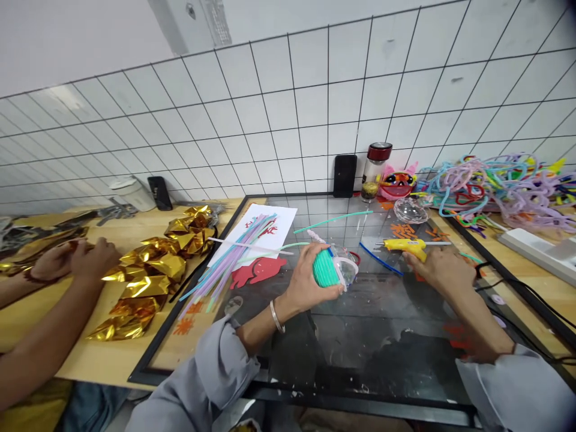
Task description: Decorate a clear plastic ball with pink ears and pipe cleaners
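Note:
My left hand (309,281) is closed around a craft ball (326,268) wrapped in green pipe cleaner, held above the dark glass board. A clear rounded part edged with pale pipe cleaner (349,273) shows on the ball's right side. On the right, my right hand (446,267) grips a yellow glue gun (405,245), its nozzle pointing left toward the ball, apart from it. A blue pipe cleaner (380,258) lies between the two hands. Left of my left hand are a red cut-out (257,272) and a bundle of pastel pipe cleaners (234,255).
Another person's hands (76,261) work at the left beside crumpled gold foil (153,270). Along the back stand a phone (345,176), a glass bottle (374,171) and a pink face-shaped craft (398,182). Tangled pipe cleaners (495,186), a power strip (540,252) and black cables are at right.

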A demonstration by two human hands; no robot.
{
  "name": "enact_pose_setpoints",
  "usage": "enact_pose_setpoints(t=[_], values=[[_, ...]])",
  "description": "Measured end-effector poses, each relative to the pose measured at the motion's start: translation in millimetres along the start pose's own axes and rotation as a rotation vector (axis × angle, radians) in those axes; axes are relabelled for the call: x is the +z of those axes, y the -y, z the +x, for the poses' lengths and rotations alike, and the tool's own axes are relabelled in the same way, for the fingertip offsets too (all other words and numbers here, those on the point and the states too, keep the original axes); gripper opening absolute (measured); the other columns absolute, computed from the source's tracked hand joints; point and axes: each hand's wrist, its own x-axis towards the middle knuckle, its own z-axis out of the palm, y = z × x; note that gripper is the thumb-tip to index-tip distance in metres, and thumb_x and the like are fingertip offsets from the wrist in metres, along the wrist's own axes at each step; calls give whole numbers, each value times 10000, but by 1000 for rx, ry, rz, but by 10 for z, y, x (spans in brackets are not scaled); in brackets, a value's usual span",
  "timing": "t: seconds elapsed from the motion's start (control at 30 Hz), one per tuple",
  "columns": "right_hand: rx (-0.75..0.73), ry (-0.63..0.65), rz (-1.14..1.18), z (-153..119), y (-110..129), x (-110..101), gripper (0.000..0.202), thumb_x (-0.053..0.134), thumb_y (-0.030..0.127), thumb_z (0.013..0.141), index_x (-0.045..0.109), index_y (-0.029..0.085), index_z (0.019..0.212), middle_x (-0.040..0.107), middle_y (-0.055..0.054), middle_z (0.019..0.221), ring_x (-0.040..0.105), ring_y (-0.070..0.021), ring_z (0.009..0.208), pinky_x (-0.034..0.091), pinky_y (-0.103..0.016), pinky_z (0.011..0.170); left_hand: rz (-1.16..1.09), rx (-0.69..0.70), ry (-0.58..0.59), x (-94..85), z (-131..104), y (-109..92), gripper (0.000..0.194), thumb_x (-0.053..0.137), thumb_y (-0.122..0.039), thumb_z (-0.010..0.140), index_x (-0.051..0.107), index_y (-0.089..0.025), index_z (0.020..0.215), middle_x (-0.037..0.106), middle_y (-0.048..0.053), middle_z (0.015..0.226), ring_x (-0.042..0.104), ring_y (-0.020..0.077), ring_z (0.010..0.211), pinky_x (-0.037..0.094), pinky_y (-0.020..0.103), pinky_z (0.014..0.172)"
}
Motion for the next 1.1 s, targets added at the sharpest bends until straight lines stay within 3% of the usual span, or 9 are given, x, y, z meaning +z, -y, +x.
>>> enact_pose_setpoints(t=[0.17, 0.23, 0.37, 0.43, 0.57, 0.67, 0.73, 0.9, 1.1], values=[[37, 129, 81, 148, 9, 84, 611, 547, 642, 830, 716, 81, 1002, 714, -275, 1033, 684, -431, 939, 484, -435, 655, -48, -89, 43, -4, -2, -27, 781, 845, -238, 588, 489, -232, 1283, 524, 100, 1295, 522, 309, 1227, 414, 497, 1091], [40, 27, 94, 217, -6, 188, 583, 600, 641, 768, 714, 108, 973, 722, -257, 1004, 691, -407, 869, 474, -418, 609, -56, -120, 44, -8, 0, -34, 779, 845, -245, 594, 497, -230, 1291, 531, 98, 1295, 523, 309, 1231, 411, 493, 1096], [31, -77, 216, 294, -92, 343, 389, 636, 584, 713, 680, 197, 704, 642, -127, 581, 634, -318, 562, 395, -369, 488, -63, -149, 51, -18, 5, -34, 787, 841, -248, 600, 497, -219, 1307, 529, 105, 1314, 524, 310, 1237, 405, 497, 1103], [11, -112, 282, 283, -124, 328, 344, 632, 563, 705, 648, 224, 652, 586, -92, 509, 597, -298, 511, 370, -363, 468, -58, -143, 49, -18, 4, -26, 788, 843, -259, 604, 501, -222, 1312, 528, 107, 1326, 522, 315, 1242, 404, 504, 1106], [-2, -320, 434, 103, -35, 144, 345, 630, 523, 677, 665, 210, 817, 659, -87, 639, 630, -296, 597, 449, -385, 541, -47, -126, 42, -10, 1, -9, 783, 844, -280, 614, 511, -224, 1320, 545, 105, 1303, 522, 316, 1239, 412, 506, 1100], [-157, -593, 611, -141, 151, -5, 457, 613, 538, 716, 650, 176, 992, 726, -120, 889, 677, -273, 744, 519, -384, 661, -46, -109, 52, -8, 1, -11, 792, 844, -286, 616, 505, -215, 1328, 545, 106, 1301, 525, 306, 1229, 417, 499, 1100], [-302, -717, 618, -290, 273, -66, 414, 616, 522, 767, 629, 190, 1015, 732, -112, 934, 684, -257, 789, 528, -372, 706, -36, -94, 59, -13, 1, -21, 790, 840, -285, 625, 499, -217, 1334, 542, 105, 1318, 516, 304, 1242, 409, 501, 1109], [-523, -819, 568, -447, 412, -77, 263, 643, 411, 846, 596, 214, 1014, 722, -69, 848, 682, -217, 742, 510, -325, 653, 1, -85, 84, -25, -2, -50, 795, 839, -291, 630, 494, -238, 1345, 532, 105, 1339, 506, 307, 1254, 410, 508, 1110], [-596, -905, 517, -439, 409, -70, 234, 661, 368, 872, 589, 204, 1022, 714, -63, 838, 679, -201, 720, 491, -304, 603, 13, -47, 81, -12, -12, -37, 798, 828, -307, 641, 485, -227, 1357, 523, 114, 1334, 495, 311, 1268, 410, 510, 1115]])
